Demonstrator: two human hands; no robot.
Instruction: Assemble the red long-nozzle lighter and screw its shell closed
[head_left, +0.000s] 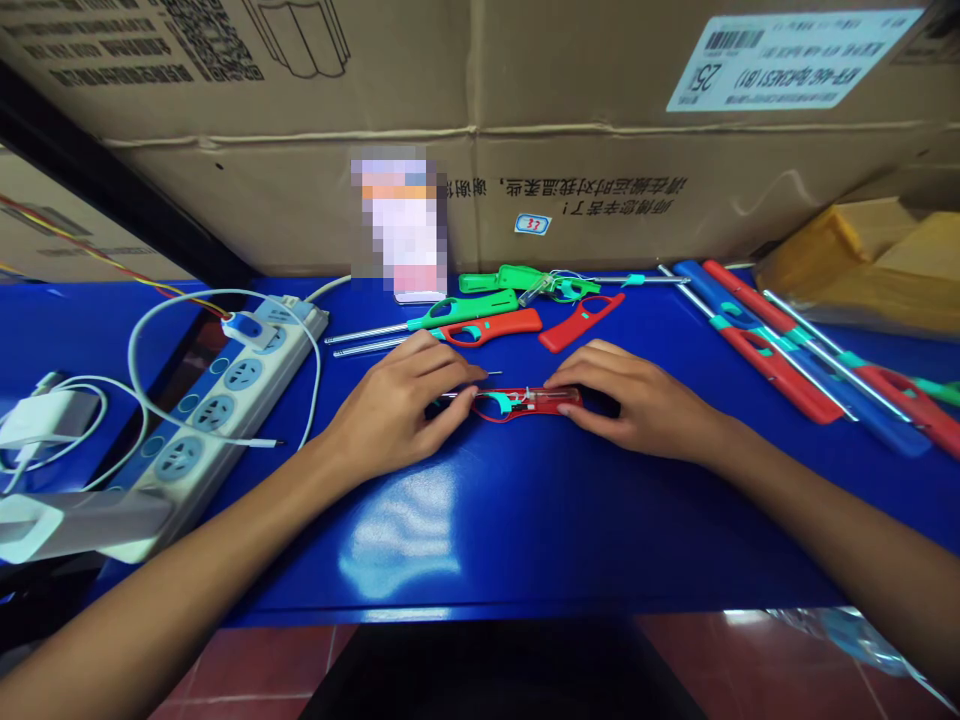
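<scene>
An opened long-nosed gas lighter [499, 408] lies on the blue table, its red half-casing showing a teal trigger and a clear fuel tank. My left hand [409, 395] pinches its nozzle end between thumb and fingers. At the other end, my right hand [637, 400] grips the tank end of the casing. Just behind them rest a red lighter [499, 325] and a green lighter [480, 307], both with metal nozzles. A loose red casing half [581, 322] is nearby, beside an opened green lighter [570, 287] with thin wires.
Several red and blue lighters [780, 345] lie slantwise at the right. A white power strip [217, 415] with cables and chargers occupies the left. A phone [409, 230], blurred out, leans against a large cardboard box [585, 110] behind. Brown tape-wrapped cardboard [870, 265] sits at back right.
</scene>
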